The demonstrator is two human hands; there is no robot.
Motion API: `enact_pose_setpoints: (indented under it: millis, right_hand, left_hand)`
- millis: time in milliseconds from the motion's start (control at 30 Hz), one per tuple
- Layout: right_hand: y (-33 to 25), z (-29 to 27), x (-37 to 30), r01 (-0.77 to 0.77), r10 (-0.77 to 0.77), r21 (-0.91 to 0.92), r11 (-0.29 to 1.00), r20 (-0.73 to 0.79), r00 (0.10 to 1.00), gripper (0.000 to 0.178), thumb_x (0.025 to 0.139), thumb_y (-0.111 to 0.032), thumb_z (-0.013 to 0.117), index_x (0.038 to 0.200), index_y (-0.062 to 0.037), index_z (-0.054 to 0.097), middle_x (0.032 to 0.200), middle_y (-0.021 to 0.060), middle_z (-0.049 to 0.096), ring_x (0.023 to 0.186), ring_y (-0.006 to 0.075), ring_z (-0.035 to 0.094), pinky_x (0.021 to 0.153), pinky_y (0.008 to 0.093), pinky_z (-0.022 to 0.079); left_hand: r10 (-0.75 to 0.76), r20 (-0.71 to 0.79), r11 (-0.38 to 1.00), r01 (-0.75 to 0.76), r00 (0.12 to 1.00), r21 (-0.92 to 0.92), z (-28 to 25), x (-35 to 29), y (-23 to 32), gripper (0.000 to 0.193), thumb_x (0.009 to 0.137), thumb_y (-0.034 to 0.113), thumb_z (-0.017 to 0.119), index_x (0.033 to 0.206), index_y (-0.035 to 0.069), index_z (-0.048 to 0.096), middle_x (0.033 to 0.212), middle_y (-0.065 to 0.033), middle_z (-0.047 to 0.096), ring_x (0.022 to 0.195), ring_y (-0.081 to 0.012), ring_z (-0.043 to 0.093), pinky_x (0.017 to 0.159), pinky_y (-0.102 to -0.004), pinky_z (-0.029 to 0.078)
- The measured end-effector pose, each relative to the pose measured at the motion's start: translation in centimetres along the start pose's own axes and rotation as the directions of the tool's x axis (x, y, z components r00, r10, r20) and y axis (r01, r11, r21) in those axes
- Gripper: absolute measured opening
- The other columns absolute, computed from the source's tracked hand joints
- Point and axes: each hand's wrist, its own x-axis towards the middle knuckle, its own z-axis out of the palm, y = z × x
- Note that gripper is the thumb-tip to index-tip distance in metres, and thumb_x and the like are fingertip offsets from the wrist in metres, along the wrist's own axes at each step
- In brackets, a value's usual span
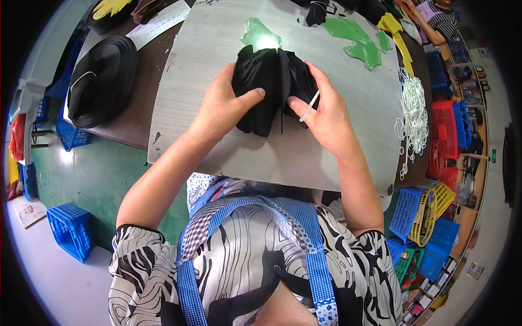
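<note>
Between my two hands is a thick bundle of folded black fabric pieces (258, 92), held up over the pale tabletop (239, 157). My left hand (225, 103) grips its left side, thumb across the front and the fingers hidden behind. On the other side my right hand (325, 111) closes round the bundle with its thumb pressed on the near face. A thin white loop, like an elastic band (310, 106), passes around the fingers or thumb of that hand. A narrow dark strip hangs down from the bundle's middle.
Left lies a large black roll of strip material (103, 81). Torn green sheet pieces (361, 43) and yellow strips (402, 46) lie at the far right. White elastic loops (414, 114) pile along the right edge. Plastic baskets (408, 212) stand beyond; another person (435, 22) is at upper right.
</note>
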Motion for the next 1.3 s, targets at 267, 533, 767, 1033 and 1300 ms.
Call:
enact_pose_setpoints:
  millis: [267, 533, 767, 1033, 1300]
  right_hand:
    - [0.9, 0.6, -0.1, 0.205, -0.227, -0.144, 0.968, -0.154, 0.962, 0.075, 0.088, -0.02, 0.082, 0.148, 0.0074, 0.046, 0.091, 0.0242, 0.072, 0.082, 0.0374, 0.073, 0.081, 0.0436, 0.056]
    - [2.5, -0.3, 0.1, 0.101, -0.036, 0.369, 0.924, -0.177, 0.984, 0.062, 0.087, -0.006, 0.072, 0.144, 0.0074, 0.053, 0.119, 0.0171, 0.07, 0.102, 0.0228, 0.07, 0.092, 0.0349, 0.056]
    - [4.4, -4.0, 1.0, -0.165, 0.241, 0.765, 0.623, 0.013, 0.97, 0.05, 0.082, -0.006, 0.07, 0.13, 0.0075, 0.062, 0.115, 0.0114, 0.067, 0.102, 0.0195, 0.066, 0.092, 0.0303, 0.056]
    - [5.9, -6.4, 3.4, -0.252, 0.32, 0.74, 0.623, 0.053, 0.946, 0.043, 0.087, -0.008, 0.07, 0.127, 0.0061, 0.064, 0.114, 0.0114, 0.07, 0.101, 0.0198, 0.069, 0.089, 0.0308, 0.058]
    - [6.7, -7.8, 5.7, -0.239, 0.299, 0.706, 0.667, 0.04, 0.953, 0.043, 0.087, -0.007, 0.07, 0.128, 0.0052, 0.064, 0.114, 0.0102, 0.07, 0.104, 0.0186, 0.069, 0.092, 0.0308, 0.057]
  left_hand:
    - [0.02, -0.013, 1.0, -0.02, 1.0, 0.013, 1.4, -0.3, 0.9, 0.07, 0.084, 0.027, 0.083, 0.133, -0.011, 0.053, 0.113, -0.0229, 0.072, 0.105, -0.028, 0.072, 0.093, -0.0402, 0.058]
    - [-0.151, 0.059, 0.915, 0.163, 0.987, -0.369, 0.6, 0.1, 1.3, 0.057, 0.088, 0.012, 0.075, 0.138, -0.009, 0.054, 0.121, -0.0184, 0.07, 0.108, -0.0222, 0.071, 0.095, -0.033, 0.059]
    - [-0.248, 0.219, 0.772, 0.328, 0.944, -0.544, -1.1, -0.2, 2.5, 0.053, 0.09, 0.011, 0.071, 0.137, -0.007, 0.055, 0.12, -0.0166, 0.07, 0.102, -0.021, 0.072, 0.092, -0.0331, 0.06]
    - [-0.205, 0.037, 0.892, 0.203, 0.978, -0.404, -4.7, 1.0, 2.2, 0.059, 0.084, 0.013, 0.071, 0.138, -0.006, 0.057, 0.118, -0.0137, 0.07, 0.106, -0.0205, 0.069, 0.096, -0.0318, 0.054]
    - [-0.254, 0.232, 0.966, 0.238, 0.939, 0.097, -12.5, 5.4, 1.9, 0.065, 0.073, 0.012, 0.07, 0.134, -0.01, 0.058, 0.112, -0.0147, 0.068, 0.102, -0.0206, 0.065, 0.095, -0.0296, 0.052]
